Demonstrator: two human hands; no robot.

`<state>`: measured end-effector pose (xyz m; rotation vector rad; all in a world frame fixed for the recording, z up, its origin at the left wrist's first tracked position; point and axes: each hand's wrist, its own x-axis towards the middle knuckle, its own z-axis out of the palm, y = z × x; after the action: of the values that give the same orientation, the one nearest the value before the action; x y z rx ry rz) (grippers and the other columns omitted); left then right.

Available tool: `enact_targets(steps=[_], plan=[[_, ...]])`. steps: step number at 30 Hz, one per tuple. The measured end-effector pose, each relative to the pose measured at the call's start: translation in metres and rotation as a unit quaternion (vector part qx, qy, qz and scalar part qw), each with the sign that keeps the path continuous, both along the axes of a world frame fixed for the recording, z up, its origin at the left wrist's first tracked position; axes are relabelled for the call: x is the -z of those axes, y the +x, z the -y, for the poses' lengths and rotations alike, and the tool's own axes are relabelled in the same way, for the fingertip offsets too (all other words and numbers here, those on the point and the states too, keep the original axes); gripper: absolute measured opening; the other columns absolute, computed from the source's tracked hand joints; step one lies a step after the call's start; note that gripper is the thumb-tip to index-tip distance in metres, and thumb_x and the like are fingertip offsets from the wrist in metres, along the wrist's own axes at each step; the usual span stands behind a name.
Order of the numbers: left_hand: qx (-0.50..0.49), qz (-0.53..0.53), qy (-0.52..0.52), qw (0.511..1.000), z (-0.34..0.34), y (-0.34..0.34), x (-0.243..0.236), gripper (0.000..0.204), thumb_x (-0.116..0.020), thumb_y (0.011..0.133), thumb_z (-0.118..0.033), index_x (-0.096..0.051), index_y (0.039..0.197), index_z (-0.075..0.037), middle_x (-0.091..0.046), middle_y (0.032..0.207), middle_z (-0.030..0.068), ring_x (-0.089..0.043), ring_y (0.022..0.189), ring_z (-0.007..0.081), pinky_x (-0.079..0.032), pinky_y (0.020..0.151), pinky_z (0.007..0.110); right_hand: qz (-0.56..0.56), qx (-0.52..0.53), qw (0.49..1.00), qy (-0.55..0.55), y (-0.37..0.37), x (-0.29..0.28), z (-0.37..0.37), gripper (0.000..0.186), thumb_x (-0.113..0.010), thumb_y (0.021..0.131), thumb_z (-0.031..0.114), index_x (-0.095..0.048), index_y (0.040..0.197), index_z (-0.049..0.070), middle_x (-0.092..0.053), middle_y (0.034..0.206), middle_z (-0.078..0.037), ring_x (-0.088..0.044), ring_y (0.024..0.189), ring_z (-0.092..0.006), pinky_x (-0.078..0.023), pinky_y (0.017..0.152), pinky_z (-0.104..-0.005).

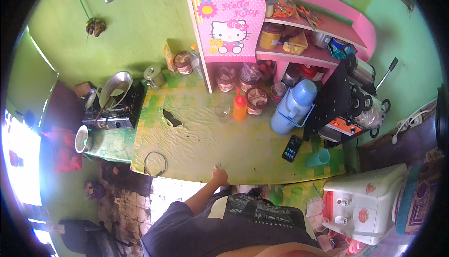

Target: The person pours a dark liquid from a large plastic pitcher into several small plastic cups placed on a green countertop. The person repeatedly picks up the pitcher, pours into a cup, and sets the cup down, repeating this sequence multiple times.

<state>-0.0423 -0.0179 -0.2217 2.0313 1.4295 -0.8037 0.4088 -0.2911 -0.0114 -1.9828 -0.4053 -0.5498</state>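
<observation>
My left hand (220,176) is at the front edge of a table (191,154) with a yellow-green checked cover, its fingers curled; whatever is in them is too small to make out. A thin dark loop of cord (155,173) lies to its left. Farther back stand an orange squeeze bottle (240,109), a clear glass (222,111) and a brown-lidded tub (257,100). To the right are a blue thermos (292,109), a black phone (291,147) and a turquoise cup (318,158). My right hand is out of view.
A gas stove (100,116) with a pan stands at left beside a pot (82,139). A pink shelf unit (362,32) with containers rises at the back. An appliance with black knobs (343,128) sits at right, a white water dispenser (362,203) lower right.
</observation>
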Motion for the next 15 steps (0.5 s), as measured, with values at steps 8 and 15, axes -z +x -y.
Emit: enact_targets(steps=[8,15], plan=[[-0.004,0.028,0.054,0.998,0.009,-0.004,0.005,0.081,-0.075,0.061,-0.049,-0.052,0.116,0.006,-0.052,0.122,0.0247,-0.038,0.123,0.0455,-0.042,0.096,0.045,0.007,0.000,1.000,-0.004,0.003,-0.002,0.019,0.052,-0.072,0.077,0.028,-0.053,0.116,-0.002,-0.057,0.114,-0.016,-0.057,0.098,-0.0278,-0.045,0.087,-0.0418],[0.016,0.027,0.060,0.998,0.008,-0.007,0.001,0.080,-0.073,0.063,-0.051,-0.053,0.114,0.006,-0.054,0.119,0.0233,-0.040,0.122,0.0455,-0.044,0.094,0.044,0.004,0.003,1.000,-0.003,0.005,-0.003,0.036,0.052,-0.071,0.078,0.028,-0.053,0.116,-0.001,-0.057,0.115,-0.016,-0.057,0.098,-0.0277,-0.045,0.087,-0.0417]])
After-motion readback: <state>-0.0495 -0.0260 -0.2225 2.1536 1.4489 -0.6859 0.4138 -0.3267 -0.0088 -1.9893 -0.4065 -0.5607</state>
